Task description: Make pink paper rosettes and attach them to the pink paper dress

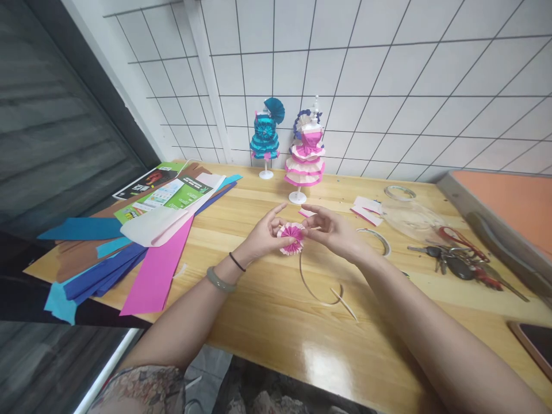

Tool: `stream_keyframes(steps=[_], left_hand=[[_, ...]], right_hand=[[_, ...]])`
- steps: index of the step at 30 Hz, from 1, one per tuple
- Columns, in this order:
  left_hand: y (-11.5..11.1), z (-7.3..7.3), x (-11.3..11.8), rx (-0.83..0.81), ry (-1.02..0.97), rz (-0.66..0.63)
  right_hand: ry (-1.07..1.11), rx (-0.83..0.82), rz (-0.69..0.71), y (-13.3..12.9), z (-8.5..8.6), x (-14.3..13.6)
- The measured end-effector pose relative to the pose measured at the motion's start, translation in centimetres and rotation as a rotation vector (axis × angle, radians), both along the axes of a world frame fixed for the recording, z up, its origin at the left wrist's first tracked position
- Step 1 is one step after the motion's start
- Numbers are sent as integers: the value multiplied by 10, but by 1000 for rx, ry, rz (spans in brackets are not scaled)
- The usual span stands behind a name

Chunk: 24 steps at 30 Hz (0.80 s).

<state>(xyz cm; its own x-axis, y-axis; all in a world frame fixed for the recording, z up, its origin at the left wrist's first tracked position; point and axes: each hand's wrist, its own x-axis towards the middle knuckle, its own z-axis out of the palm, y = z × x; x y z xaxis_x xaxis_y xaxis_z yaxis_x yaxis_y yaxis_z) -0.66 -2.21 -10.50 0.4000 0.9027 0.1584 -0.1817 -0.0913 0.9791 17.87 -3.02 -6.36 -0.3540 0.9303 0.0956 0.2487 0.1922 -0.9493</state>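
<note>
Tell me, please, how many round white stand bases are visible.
2: back base under the teal dress, front base under the pink dress; more may be hidden behind it.

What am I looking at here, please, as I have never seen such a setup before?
There is no machine here: these are a person's own bare hands. The single picture comes from a camera worn on their head, looking forward and down. The left hand holds a pink and white rosette, and the right hand's fingers are at its edge. On the wooden table, coloured strips lie left, dress forms stand behind, and keys and a phone lie right.
</note>
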Motion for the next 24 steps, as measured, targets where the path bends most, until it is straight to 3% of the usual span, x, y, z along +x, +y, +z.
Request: stream_keyframes(steps=[17,24], left_hand=[[-2,-2,2,-76,28,-139],[-2,-5,1,-63,78,-121]], right_hand=[[54,8,65,2,-6,1],[77,-42,49,2,-9,1]])
